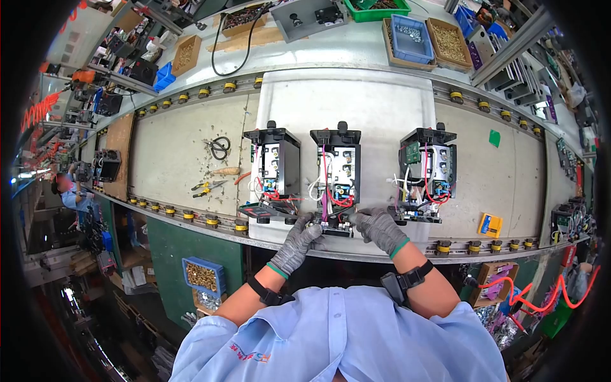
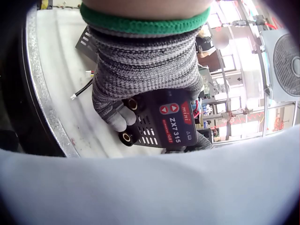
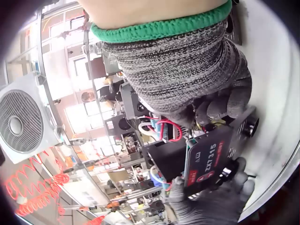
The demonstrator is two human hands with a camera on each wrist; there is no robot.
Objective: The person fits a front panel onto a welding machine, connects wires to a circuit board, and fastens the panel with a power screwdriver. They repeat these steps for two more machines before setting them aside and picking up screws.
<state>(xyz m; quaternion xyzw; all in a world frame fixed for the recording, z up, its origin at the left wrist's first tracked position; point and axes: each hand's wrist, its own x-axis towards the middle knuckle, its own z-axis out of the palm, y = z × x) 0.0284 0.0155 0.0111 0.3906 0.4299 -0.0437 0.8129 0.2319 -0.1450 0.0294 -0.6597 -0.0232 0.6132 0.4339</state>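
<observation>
Three open-topped welding machines stand in a row: a left one (image 1: 289, 162), a middle one (image 1: 355, 159) and a right one (image 1: 406, 155). The middle machine's black front panel (image 3: 202, 161), marked ZX7 315, is tilted out toward the person. My left hand (image 1: 296, 245), in a grey knit glove, grips one end of this panel, fingers wrapped by its round sockets (image 2: 126, 137). At the panel's other end my gloved right hand (image 1: 383, 232) holds the edge with bent fingers, beside red and white wires (image 3: 173, 129). The right fingertips are partly hidden behind the panel.
A white board (image 1: 356, 89) lies under the machines on the roller line. To the left are yellow-handled pliers (image 1: 209, 188) and a black cable loop (image 1: 219, 148). A yellow box (image 1: 490, 225) lies at right. Bins of small parts (image 1: 410, 37) stand behind.
</observation>
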